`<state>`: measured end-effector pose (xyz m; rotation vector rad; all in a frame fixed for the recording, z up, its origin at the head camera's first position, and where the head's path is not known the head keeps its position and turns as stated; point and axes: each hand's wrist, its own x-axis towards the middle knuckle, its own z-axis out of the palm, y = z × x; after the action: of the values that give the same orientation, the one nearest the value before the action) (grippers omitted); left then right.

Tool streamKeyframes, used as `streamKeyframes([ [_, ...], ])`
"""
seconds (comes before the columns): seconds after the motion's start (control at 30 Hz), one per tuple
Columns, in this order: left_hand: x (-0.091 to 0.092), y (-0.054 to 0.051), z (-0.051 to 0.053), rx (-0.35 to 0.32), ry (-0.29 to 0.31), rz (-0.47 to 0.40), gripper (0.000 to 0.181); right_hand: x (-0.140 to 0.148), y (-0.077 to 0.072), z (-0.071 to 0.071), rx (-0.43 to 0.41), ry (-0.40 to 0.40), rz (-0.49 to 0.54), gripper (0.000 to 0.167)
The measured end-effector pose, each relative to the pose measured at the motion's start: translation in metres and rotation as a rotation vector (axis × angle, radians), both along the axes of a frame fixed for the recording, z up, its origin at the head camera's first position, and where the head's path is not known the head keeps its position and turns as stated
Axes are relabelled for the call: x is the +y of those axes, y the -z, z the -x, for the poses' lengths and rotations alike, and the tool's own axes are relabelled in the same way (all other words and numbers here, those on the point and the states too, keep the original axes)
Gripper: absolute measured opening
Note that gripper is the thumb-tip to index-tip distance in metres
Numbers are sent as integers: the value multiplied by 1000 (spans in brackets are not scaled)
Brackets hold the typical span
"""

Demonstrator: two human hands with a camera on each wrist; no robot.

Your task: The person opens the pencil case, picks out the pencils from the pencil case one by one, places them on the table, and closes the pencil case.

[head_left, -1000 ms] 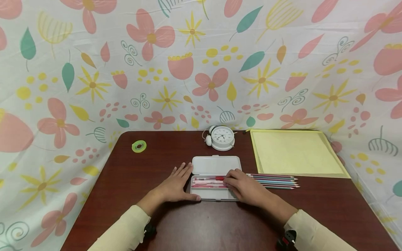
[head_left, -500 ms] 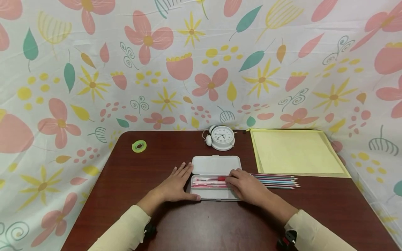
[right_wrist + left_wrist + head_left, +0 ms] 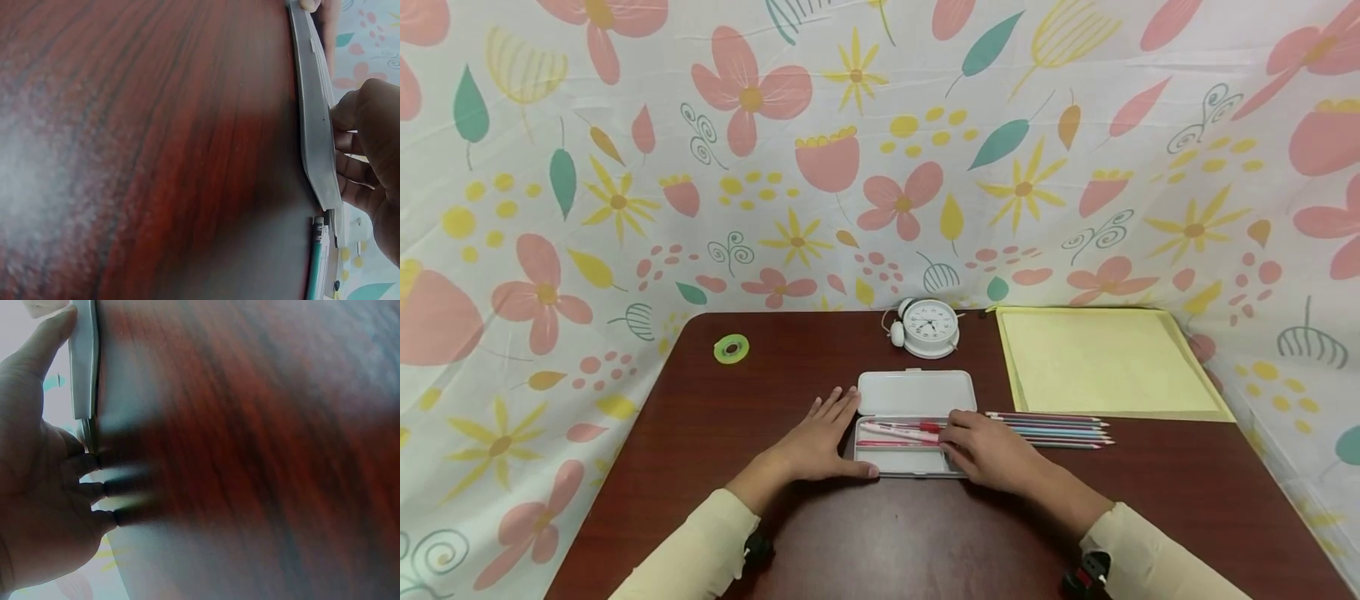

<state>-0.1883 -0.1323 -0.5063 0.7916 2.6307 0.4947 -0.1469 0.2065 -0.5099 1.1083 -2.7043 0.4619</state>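
Note:
A white pencil case [image 3: 916, 393] lies with its lid folded back. Spread flat beside its left end, my left hand [image 3: 820, 444] touches the lid's side with its fingertips, and its thumb lies on the front left corner [image 3: 82, 369]. My right hand [image 3: 988, 446] reaches over the right end of the case, fingers bent, and pinches a white and pink pen [image 3: 901, 432] that lies aslant in the back compartment. Behind that pen is a red pen [image 3: 928, 426]; pink pencils or pens are beneath. The right hand hides the pens' right ends.
Several coloured pencils [image 3: 1067, 435] lie in a row right of the case, points to the right. Behind stand a white alarm clock [image 3: 931, 321] and, at right, a yellow-edged pouch [image 3: 1112, 362]. Green tape [image 3: 732, 349] lies at the back left. A patterned curtain [image 3: 880, 167] borders the table.
The white and pink pen has turned aslant, its left end shifting toward the back of the case. My right hand has moved slightly right. My left hand holds its place.

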Motion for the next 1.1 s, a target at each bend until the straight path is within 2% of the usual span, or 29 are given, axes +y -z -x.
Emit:
streamKeyframes([
  [0.27,0,-1,0,1,7,0,131,0,1,-5,-4,12,-5,13],
  [0.6,0,-2,-2,-16,9,7,132,0,0,-8,-51,-10,18,17],
  [0.73,0,-3,1,-12,11,17,132,2,-1,-6,-66,-10,29,16],
  [0.93,0,-4,1,-23,8,22,132,3,-2,-4,-86,-20,45,16],
  [1.1,0,-5,-1,-31,5,23,132,7,-2,1,-113,-1,123,16],
])
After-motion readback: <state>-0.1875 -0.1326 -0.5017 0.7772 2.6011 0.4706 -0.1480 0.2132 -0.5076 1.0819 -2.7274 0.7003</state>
